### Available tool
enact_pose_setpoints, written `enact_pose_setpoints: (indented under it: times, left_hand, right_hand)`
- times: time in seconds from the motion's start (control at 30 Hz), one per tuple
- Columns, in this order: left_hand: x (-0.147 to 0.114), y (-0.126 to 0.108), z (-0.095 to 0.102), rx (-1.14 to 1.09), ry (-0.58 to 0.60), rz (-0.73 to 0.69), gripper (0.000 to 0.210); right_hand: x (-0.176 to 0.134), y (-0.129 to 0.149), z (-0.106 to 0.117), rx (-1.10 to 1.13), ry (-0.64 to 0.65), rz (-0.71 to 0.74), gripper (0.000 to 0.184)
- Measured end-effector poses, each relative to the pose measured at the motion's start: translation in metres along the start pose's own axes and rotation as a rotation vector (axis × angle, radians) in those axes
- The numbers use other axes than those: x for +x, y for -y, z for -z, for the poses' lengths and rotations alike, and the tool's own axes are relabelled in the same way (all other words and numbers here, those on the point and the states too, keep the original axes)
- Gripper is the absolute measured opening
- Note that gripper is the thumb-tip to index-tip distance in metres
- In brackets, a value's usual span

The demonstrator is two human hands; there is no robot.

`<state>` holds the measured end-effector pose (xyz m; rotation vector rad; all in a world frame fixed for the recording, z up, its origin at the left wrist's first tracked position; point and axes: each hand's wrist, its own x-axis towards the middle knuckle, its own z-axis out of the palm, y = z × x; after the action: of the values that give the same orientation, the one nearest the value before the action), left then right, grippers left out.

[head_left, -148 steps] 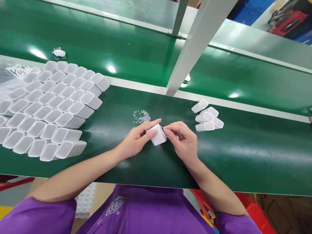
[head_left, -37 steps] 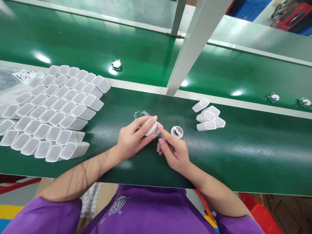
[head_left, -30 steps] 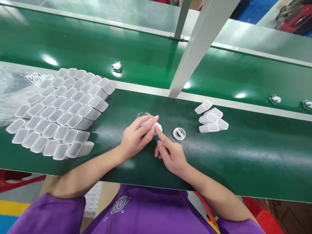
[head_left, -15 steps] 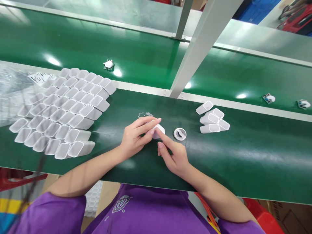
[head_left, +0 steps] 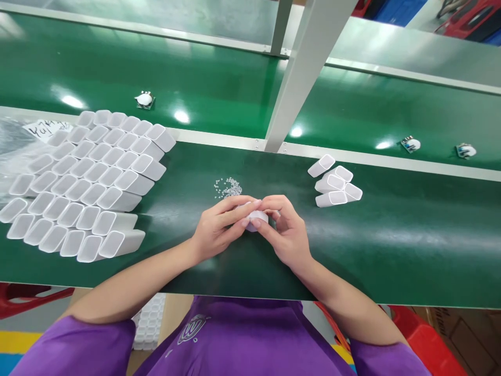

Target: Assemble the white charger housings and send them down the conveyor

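In the middle of the green bench, both my hands meet around a small white plastic piece [head_left: 258, 215]. My left hand [head_left: 219, 224] pinches its left side between thumb and fingers. My right hand [head_left: 287, 230] has its thumb against the near side and its fingers curled over the right side. Fingers cover much of the piece, so its full shape is hidden. Just beyond my left fingertips lies a scattered pile of tiny clear bits [head_left: 230, 188].
Rows of white open-ended plastic housings [head_left: 84, 193] fill the left, beside a clear plastic bag [head_left: 13, 151]. Several more housings [head_left: 332, 198] lie at right. A slanting metal post [head_left: 291, 89] rises behind my hands. Small circuit boards with white domes [head_left: 144, 99] sit on the green strip beyond.
My right hand has gone from a pointing finger on the white piece to a grip around it. The round white part with a dark centre has left its spot on the bench.
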<state>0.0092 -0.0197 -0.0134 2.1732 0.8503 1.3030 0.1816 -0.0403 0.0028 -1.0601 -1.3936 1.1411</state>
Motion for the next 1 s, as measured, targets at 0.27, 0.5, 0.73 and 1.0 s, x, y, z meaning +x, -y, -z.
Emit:
enact_pose_setpoints:
  times: [0.27, 0.5, 0.73, 1.0]
  left_hand:
    - [0.0, 0.0, -0.001, 0.014, 0.002, -0.035, 0.046]
    - [0.0, -0.001, -0.002, -0.006, 0.0, 0.007, 0.046]
    - [-0.006, -0.003, -0.004, -0.026, -0.005, 0.105, 0.049]
    - [-0.007, 0.001, -0.011, -0.094, -0.082, 0.181, 0.039]
  right_hand:
    - [0.001, -0.003, -0.001, 0.073, -0.001, 0.006, 0.011]
    - [-0.001, -0.005, -0.003, 0.067, -0.017, -0.021, 0.011]
    - [-0.002, -0.007, -0.006, 0.054, -0.036, -0.065, 0.01]
    - [0.0, -0.007, -0.008, 0.047, -0.064, -0.145, 0.007]
